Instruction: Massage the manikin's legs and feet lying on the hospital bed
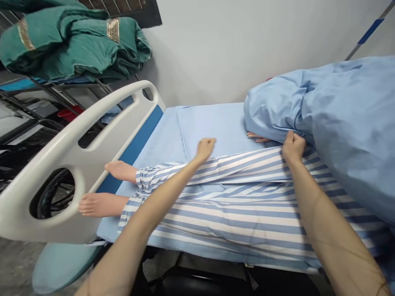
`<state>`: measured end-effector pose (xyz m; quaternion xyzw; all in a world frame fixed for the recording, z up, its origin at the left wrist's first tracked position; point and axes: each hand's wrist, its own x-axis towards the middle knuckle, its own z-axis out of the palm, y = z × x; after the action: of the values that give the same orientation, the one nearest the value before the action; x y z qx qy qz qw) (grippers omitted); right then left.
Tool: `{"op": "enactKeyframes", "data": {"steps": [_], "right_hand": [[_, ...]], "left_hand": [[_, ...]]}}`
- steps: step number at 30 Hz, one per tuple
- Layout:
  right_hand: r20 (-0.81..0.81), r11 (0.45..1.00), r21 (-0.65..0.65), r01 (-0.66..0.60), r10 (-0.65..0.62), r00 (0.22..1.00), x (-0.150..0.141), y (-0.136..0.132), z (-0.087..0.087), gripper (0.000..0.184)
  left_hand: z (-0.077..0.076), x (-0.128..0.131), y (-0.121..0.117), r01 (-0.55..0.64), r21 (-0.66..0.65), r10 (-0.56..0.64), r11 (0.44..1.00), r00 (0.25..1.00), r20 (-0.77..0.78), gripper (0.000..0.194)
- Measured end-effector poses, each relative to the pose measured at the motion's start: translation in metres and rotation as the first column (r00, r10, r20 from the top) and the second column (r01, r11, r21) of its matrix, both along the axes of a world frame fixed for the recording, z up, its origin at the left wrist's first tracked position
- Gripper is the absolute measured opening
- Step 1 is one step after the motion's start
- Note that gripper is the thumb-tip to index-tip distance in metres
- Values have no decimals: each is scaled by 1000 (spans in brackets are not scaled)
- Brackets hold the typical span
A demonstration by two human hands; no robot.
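Observation:
My right hand (pixel 293 146) is closed on the lower edge of a light-blue quilt (pixel 342 111), which is bunched up over the right side of the bed. My left hand (pixel 206 149) is curled into a fist above the far leg, with nothing visible in it. Beneath my arms lie two legs in blue-and-white striped trousers (pixel 228 213); the bare feet (pixel 103 204) look like a manikin's. Fingers of the lying figure's hand (pixel 258 137) stick out under the quilt edge. The upper body is hidden by the quilt.
A light-blue sheet (pixel 210 119) covers the bed. At the left rises a white footboard (pixel 108 119) with cut-out handles. Folded green cloth (pixel 92 45) lies on a rack behind it. A grey wall borders the far side, and a teal round seat (pixel 64 263) stands below.

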<state>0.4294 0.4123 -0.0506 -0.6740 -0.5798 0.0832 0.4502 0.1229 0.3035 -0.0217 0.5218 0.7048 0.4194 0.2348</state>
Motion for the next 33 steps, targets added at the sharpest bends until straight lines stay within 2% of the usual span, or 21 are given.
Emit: {"op": "enactKeyframes", "data": {"steps": [2,4,6,8,10,11,12,13,15,17,19,21,23,26,30,33], "right_hand": [[29,1000,1,8,-8,1000,-2,-4,5,48],[54,1000,-8,7,-7,999,-2,-9,10,51],[89,1000,-26,4,-2,996,-3,-12,15,53],[136,999,-52,9,-2,991,-10,-16,22,53],[165,997,-71,-2,13,986,-34,-23,33,51],[166,997,-72,-40,52,985,-55,-30,39,49],[154,993,-65,-96,105,982,-82,-39,46,47],[140,975,-53,-214,219,966,-115,-51,51,43],[96,897,-61,-438,442,892,-193,-82,57,41],[46,783,-88,-615,620,783,-271,-119,53,38],[68,679,-124,-724,733,676,-335,-154,40,37],[115,636,-216,-741,770,628,-375,-181,20,38],[155,642,-312,-701,762,629,-393,-197,1,37],[197,677,-383,-628,724,661,-397,-203,-17,37],[140,698,-346,-627,699,701,-392,-199,-22,41],[4,709,-270,-652,678,735,-390,-193,-23,45]], "left_hand": [[5,-68,-38,-249,86,258,965,960,-109,41],[0,-121,-75,-404,132,424,905,880,-214,40],[-14,-155,-106,-438,24,421,899,846,-329,41],[-30,-169,-123,-429,-107,349,897,835,-425,39],[-42,-173,-129,-428,-178,298,886,821,-487,34],[-45,-173,-129,-425,-188,284,885,815,-505,32],[-47,-173,-128,-421,-196,273,886,813,-514,32],[-47,-173,-126,-412,-205,259,888,816,-517,31],[-46,-173,-124,-399,-220,242,890,823,-513,33],[-45,-174,-124,-411,-223,250,884,818,-518,35],[-46,-174,-126,-412,-228,243,882,813,-529,36],[-48,-175,-129,-396,-243,217,885,815,-538,37],[-51,-175,-132,-381,-256,195,889,818,-541,36],[-51,-177,-134,-373,-251,203,893,833,-515,35],[-36,-176,-127,-397,-176,324,901,883,-339,37],[-23,-165,-117,-376,-17,372,926,922,-110,42]]}}
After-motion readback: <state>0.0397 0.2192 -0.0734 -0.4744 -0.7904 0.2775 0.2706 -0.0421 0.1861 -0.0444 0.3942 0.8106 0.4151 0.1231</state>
